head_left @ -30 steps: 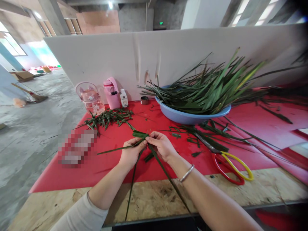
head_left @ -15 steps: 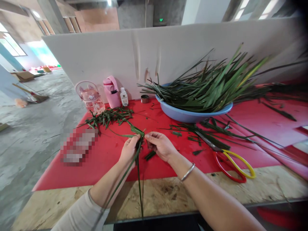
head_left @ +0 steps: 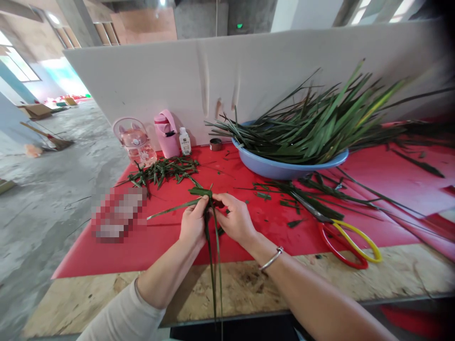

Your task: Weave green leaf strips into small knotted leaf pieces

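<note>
Green leaf strips, folded into a small woven piece, are pinched between my two hands above the red cloth. My left hand grips the piece from the left, thumb on top. From the right, my right hand has its fingers closed at the piece's right edge. Two long strips hang down from between the hands past the table's front edge, and another strip sticks out to the left.
A blue basin heaped with long leaves stands at the back right. Scissors with red and yellow handles lie at the right. Leaf knots, a pink bottle, a clear pink jug and a small tin are farther back.
A long strip that slanted down over my left forearm now hangs nearly straight down. One strip now points left. My right hand has closed in on the woven piece.
</note>
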